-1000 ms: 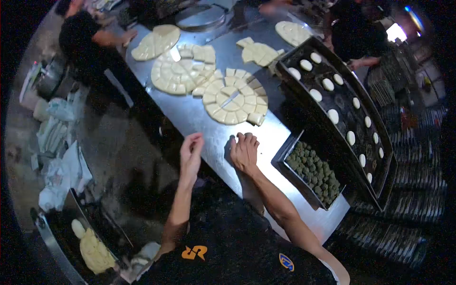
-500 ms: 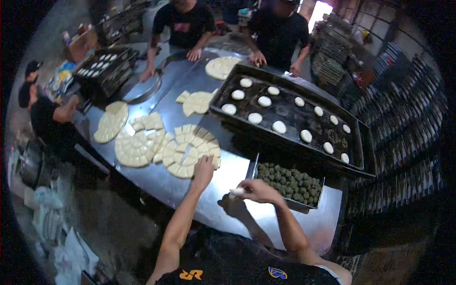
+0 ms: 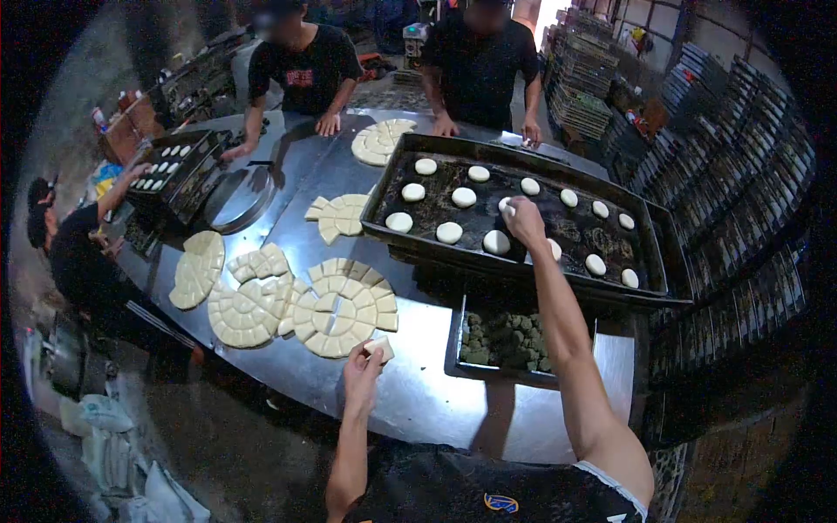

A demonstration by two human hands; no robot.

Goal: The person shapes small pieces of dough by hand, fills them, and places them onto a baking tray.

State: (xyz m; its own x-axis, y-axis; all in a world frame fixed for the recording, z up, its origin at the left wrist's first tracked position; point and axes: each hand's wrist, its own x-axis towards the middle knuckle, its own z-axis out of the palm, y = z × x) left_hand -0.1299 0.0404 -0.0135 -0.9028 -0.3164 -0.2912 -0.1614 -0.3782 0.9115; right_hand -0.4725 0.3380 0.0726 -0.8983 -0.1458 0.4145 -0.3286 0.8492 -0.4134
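At the bench [image 3: 427, 383], a long black tray [image 3: 432, 213] holds rows of white dough balls [image 3: 464, 197]; a smaller box [image 3: 475, 370] holds dark lumps [image 3: 523, 329]. Inside the tray's outline, the right hand [image 3: 527, 223] grips one ball at its fingertips; the left hand [image 3: 362, 370] pinches a dough piece [image 3: 381, 349].

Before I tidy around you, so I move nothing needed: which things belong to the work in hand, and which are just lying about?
In the work:
- left hand, holding a dough piece
- right hand, on a dough round over the large tray
- cut dough slab

Apparently lying about:
- pale bags, lower left
- stacks at right
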